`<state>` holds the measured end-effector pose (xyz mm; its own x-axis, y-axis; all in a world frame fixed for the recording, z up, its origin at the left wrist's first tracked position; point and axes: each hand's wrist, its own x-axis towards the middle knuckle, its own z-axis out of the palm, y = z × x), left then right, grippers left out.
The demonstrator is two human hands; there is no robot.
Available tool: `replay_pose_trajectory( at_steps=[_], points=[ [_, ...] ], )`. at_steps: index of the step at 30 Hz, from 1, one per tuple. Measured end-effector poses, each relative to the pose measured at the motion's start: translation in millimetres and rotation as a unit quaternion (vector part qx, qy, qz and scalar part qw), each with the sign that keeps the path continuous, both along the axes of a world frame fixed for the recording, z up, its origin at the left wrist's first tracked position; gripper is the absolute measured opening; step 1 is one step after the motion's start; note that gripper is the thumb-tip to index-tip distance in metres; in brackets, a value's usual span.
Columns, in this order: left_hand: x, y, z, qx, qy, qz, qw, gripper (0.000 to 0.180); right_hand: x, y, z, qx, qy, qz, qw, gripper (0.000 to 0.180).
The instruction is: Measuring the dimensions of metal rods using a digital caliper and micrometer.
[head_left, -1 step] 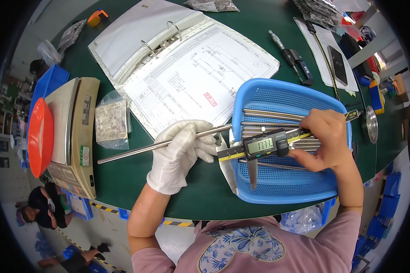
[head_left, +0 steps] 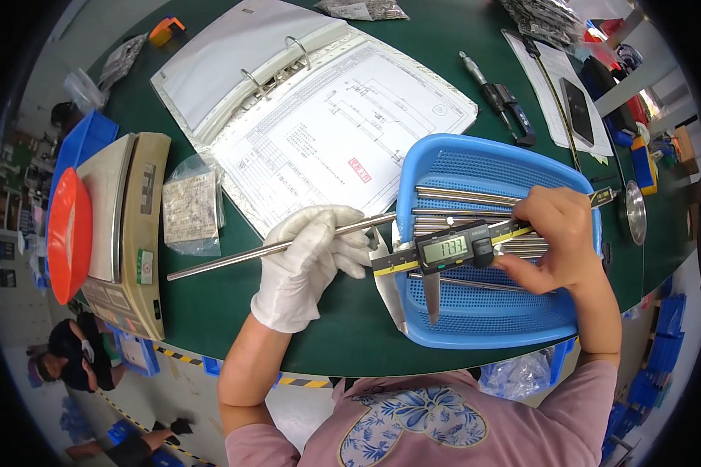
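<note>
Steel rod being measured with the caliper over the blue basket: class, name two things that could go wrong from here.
1. The steel rod is gripped by the gloved left hand near one end, with its long free end sticking out; it may sag or tilt and skew the reading.
2. The right hand holds the digital caliper above the blue basket; a slip could drop it onto the rods there.

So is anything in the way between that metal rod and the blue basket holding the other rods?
Nothing visible blocks it. The gloved left hand grips the metal rod, whose tip sits at the caliper held by the right hand, just at the blue basket edge.
</note>
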<state>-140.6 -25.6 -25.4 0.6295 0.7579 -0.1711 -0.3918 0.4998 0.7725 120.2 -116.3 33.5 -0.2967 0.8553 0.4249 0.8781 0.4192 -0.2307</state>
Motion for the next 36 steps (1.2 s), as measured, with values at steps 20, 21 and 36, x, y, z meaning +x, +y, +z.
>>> replay_pose_trajectory(
  at_steps=[20,21,36],
  points=[
    [-0.8,0.2,-1.6,0.030,0.017,0.010,0.999,0.034,0.0,0.0,-2.2,0.009,0.003,-0.001,1.000,0.032],
    [-0.4,0.0,-1.5,0.027,0.014,0.006,1.000,0.034,-0.3,0.2,-2.1,0.013,0.008,0.001,1.000,0.032],
    [2.7,-2.4,-2.9,0.013,0.019,-0.004,1.000,0.036,6.8,-2.0,-6.8,0.007,0.020,-0.005,1.000,0.033]
  ],
)
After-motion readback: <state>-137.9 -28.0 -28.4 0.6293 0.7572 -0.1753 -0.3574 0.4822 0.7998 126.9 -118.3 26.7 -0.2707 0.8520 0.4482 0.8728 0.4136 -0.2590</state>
